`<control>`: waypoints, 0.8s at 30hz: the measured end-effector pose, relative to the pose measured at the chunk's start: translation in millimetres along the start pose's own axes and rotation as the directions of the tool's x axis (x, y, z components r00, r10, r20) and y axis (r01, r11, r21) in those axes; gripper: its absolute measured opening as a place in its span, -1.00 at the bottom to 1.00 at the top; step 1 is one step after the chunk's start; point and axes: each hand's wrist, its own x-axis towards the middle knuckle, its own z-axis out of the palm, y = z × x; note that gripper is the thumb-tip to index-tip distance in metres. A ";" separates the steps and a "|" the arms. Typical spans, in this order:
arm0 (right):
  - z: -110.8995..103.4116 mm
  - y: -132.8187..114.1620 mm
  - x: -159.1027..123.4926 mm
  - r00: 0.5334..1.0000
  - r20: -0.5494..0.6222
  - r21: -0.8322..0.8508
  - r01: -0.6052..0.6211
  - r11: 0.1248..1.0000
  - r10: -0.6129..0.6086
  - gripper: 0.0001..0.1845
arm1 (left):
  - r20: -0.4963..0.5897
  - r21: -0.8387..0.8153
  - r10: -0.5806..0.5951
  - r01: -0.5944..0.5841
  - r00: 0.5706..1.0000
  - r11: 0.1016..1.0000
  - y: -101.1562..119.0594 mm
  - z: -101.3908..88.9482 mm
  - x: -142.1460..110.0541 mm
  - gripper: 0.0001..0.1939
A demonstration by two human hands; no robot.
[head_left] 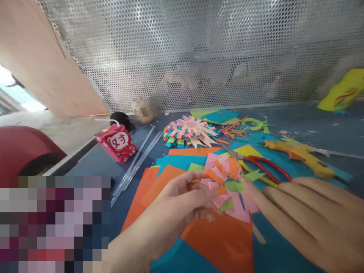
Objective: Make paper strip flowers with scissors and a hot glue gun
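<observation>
A layered paper flower of pink, orange and green strips sits above orange paper sheets. My left hand grips its left side between thumb and fingers. My right hand lies to the right with fingers stretched out, the index fingertip touching the flower's upper right. Just behind the flower rest scissors with red and yellow handles, partly hidden by the right hand. Farther back is a stack of finished-looking fringed paper rosettes in pink, blue and orange.
A yellow glue gun lies at the right. Clear glue sticks and a red drink carton with a straw are on the left. Paper scraps lie behind; a perforated metal panel closes off the back.
</observation>
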 end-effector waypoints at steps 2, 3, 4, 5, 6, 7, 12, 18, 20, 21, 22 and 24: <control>-0.7 0.0 0.3 1.000 0.002 0.035 -0.028 0.999 0.027 -0.62 | 0.014 -0.024 0.011 -0.011 1.000 1.000 -0.5 -1.6 2.7 -0.73; -1.1 0.2 0.4 0.999 0.002 0.045 -0.036 0.998 0.036 -0.62 | 0.018 -0.031 0.015 -0.015 1.000 0.999 -0.8 -2.2 3.6 -0.72; -1.4 0.5 0.4 0.999 0.002 0.051 -0.040 0.998 0.040 -0.62 | 0.020 -0.033 0.017 -0.017 1.000 0.999 -1.0 -2.5 4.1 -0.71; -1.7 1.0 0.4 0.999 -0.001 0.049 -0.047 0.998 0.047 -0.61 | 0.016 -0.030 0.017 -0.016 1.000 0.999 -1.2 -2.5 4.2 -0.71; -1.9 1.7 0.5 0.999 -0.001 0.043 -0.048 0.998 0.048 -0.62 | 0.012 -0.025 0.015 -0.015 1.000 1.000 -1.4 -2.4 4.0 -0.71; -2.1 2.6 0.5 1.000 0.000 0.038 -0.027 0.999 0.027 -0.62 | 0.010 -0.020 0.016 -0.016 1.000 1.000 -1.4 -2.3 3.6 -0.72; -2.7 8.3 1.8 0.998 0.003 0.035 0.060 0.998 -0.060 -0.62 | 0.032 0.022 0.027 -0.028 0.999 0.999 -1.2 -2.6 2.0 -0.74; -4.0 15.9 4.4 0.990 0.016 0.013 0.142 0.990 -0.142 -0.65 | 0.033 0.053 0.056 -0.057 0.998 0.997 -0.2 -3.1 2.5 -0.74; -4.5 16.4 5.1 0.992 0.022 0.008 0.120 0.993 -0.120 -0.66 | 0.039 0.050 0.052 -0.054 0.998 0.997 0.4 -2.8 2.5 -0.75; -4.6 15.9 5.1 0.993 0.023 0.008 0.113 0.994 -0.113 -0.66 | 0.038 0.052 0.050 -0.052 0.998 0.997 0.7 -2.7 2.5 -0.76; -4.5 15.1 5.0 0.994 0.024 0.010 0.102 0.995 -0.103 -0.66 | 0.033 0.057 0.050 -0.052 0.998 0.997 1.0 -2.6 2.4 -0.75; -3.7 12.9 4.1 0.998 0.010 0.018 0.067 0.998 -0.067 -0.67 | 0.019 0.069 0.060 -0.061 0.998 0.996 1.3 -2.6 2.3 -0.73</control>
